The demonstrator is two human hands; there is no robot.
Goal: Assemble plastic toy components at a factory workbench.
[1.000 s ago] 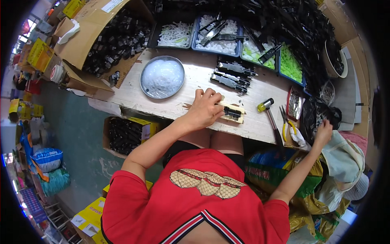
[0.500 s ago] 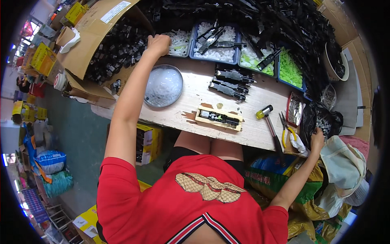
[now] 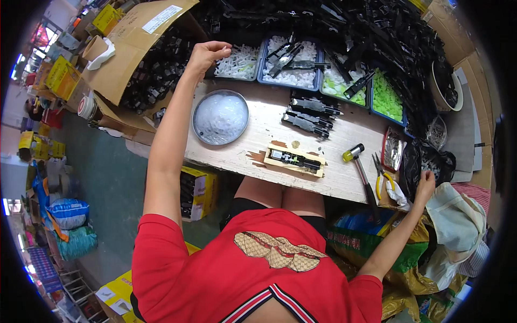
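Note:
My left hand point(image 3: 207, 58) is raised at the left edge of the bin of small white plastic pieces point(image 3: 237, 63). Thumb and fingertips are pinched together; whatever they hold is too small to name. My right hand point(image 3: 425, 187) is at the near side of a black plastic bag point(image 3: 413, 156) holding small grey parts. Its fingers are also drawn together, and their contents cannot be made out. Between the hands, a wooden fixture point(image 3: 321, 171) lies near the table's front edge, with a black mechanism point(image 3: 295, 159) containing white and green pieces set in it.
A round metal dish point(image 3: 221, 117) of translucent pieces stands left of several black assemblies point(image 3: 308, 119). Right of the fixture lie a hammer point(image 3: 362, 166) and yellow-handled pliers point(image 3: 383, 180). Blue bins point(image 3: 291, 83) line the back before heaped black parts. A cardboard box point(image 3: 126, 54) stands left.
My left hand has lifted out of the white-piece bin, with its fingers now pinched. My right hand has drawn slightly back from inside the black bag's opening. The whole view has shifted slightly.

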